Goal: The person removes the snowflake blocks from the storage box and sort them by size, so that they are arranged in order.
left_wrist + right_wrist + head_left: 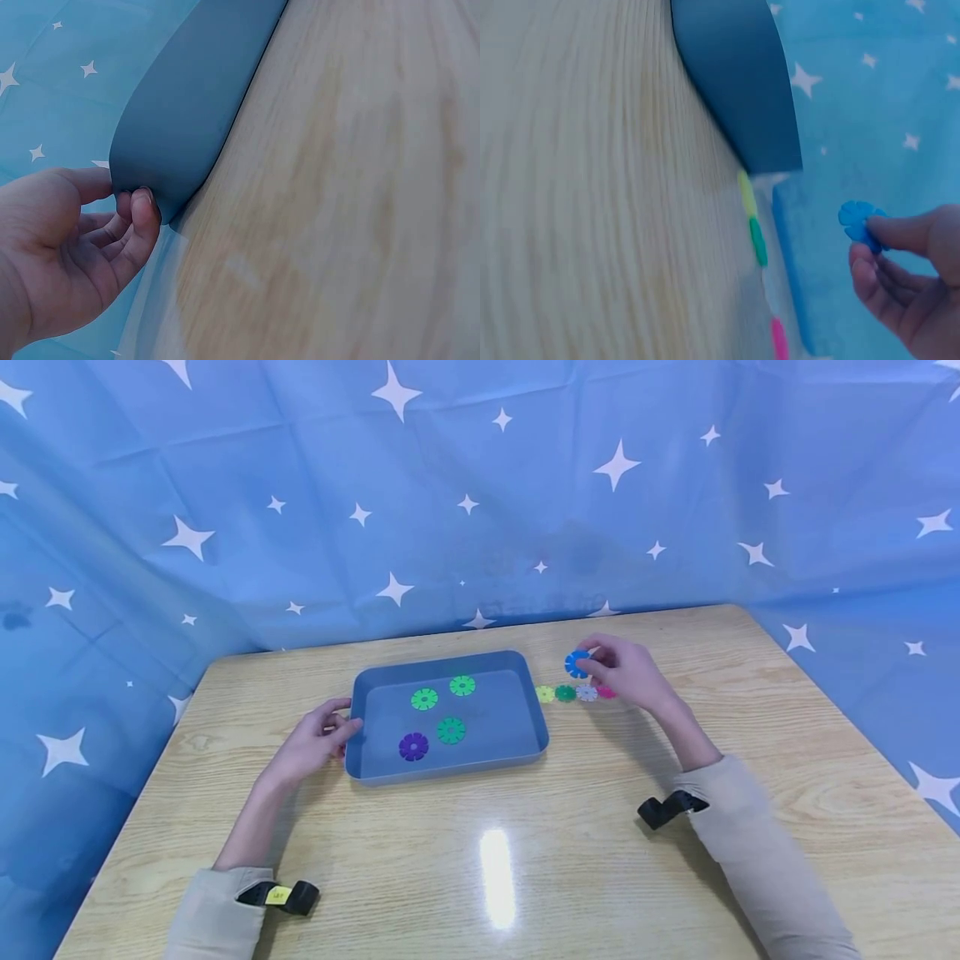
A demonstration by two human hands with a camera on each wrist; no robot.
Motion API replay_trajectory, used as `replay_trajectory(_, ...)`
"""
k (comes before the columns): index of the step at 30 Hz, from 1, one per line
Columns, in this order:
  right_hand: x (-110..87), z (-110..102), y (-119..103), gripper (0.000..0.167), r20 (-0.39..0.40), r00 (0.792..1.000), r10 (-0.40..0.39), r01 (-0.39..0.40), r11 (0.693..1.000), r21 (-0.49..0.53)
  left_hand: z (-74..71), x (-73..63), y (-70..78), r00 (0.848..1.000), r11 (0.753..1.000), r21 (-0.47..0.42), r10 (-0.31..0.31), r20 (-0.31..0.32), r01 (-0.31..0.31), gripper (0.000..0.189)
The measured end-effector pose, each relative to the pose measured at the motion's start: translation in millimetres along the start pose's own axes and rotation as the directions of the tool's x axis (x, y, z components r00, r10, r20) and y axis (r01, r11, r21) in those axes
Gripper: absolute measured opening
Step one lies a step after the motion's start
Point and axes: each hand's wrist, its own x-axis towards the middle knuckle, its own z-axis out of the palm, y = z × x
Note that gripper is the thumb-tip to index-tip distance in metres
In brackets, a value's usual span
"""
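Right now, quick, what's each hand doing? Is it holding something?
Left hand: closed, pinching the tray at one end.
Right hand: closed, holding a blue disc between thumb and fingers.

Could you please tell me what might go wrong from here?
The right hand pinches the blue notched disc by its edge, so it could slip and drop onto the discs below.

That hand also partly covers the pink disc in the head view, and might brush it out of line when lowered.

The left hand grips the tray; a push rightward could shove its far wall into the yellow disc close beside it.
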Motion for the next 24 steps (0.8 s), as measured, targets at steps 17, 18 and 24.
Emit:
replay_trajectory(17, -18.9, -37.9, 54.2, 0.029, 0.008, 0.978, 0.210, -0.209, 0.974, -0.090, 0.2, -0.3, -0.2, 1.000, 1.000, 0.008, 0.001, 0.000, -0.001, 0.059)
replay_trajectory(18, -18.7, -38.1, 56.4, 0.029, 0.015, 0.975, 0.222, -0.220, 0.972, -0.087, 0.1, -0.2, -0.3, 1.000, 1.000, 0.008, 0.001, 0.001, -0.001, 0.059)
replay_trajectory(24, -18.3, -37.7, 63.4, 0.031, 0.042, 0.962, 0.270, -0.264, 0.958, -0.111, -0.2, -1.0, 1.1, 1.000, 1.000, 0.002, 0.004, 0.002, -0.004, 0.060)
